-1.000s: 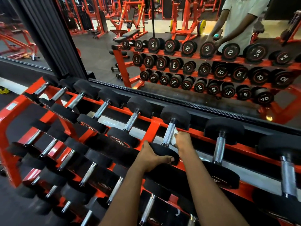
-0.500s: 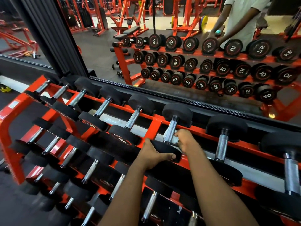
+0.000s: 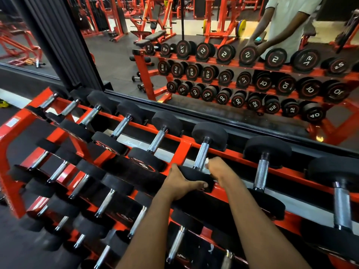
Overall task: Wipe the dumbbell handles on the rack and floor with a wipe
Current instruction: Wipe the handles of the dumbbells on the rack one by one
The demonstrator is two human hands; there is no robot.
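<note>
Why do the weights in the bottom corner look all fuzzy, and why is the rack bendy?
Head view: the wide-angle lens bows the orange steel rack near the edges; the black dumbbells at lower left are motion-blurred; the knurled chrome handle by the right hand is sharp.

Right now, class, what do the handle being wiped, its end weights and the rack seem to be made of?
Handle: likely steel, shiny silver with a finely textured grip. End weight: probably rubber-coated, matte black, no glare. Rack: apparently metal, glossy orange paint, straight square bars.

Open gaps lie between neighbouring handles (image 3: 261,176); black heads (image 3: 209,135) block both ends
</note>
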